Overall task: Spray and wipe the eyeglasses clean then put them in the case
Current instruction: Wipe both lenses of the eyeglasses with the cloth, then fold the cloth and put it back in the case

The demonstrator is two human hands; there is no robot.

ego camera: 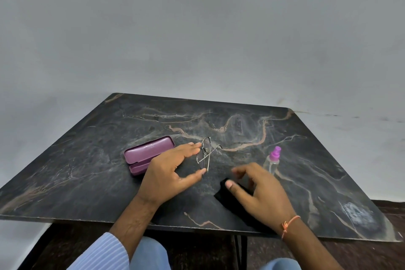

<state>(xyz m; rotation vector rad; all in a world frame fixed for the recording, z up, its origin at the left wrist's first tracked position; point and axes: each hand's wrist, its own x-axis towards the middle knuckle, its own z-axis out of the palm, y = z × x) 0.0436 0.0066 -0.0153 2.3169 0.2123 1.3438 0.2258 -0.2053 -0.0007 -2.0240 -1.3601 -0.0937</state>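
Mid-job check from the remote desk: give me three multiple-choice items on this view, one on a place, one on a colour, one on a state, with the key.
1. The spray bottle stands where from the eyeglasses?
A. camera-right
B. camera-left
C. inside the case

2. The case is
A. green
B. purple
C. white

3. The case lid is
A. fully off
B. wide open
C. ajar

Key: 1 A, the bottle is right of the glasses that the left hand holds; 2 B, purple shell; 3 C, a narrow gap shows along its near edge.
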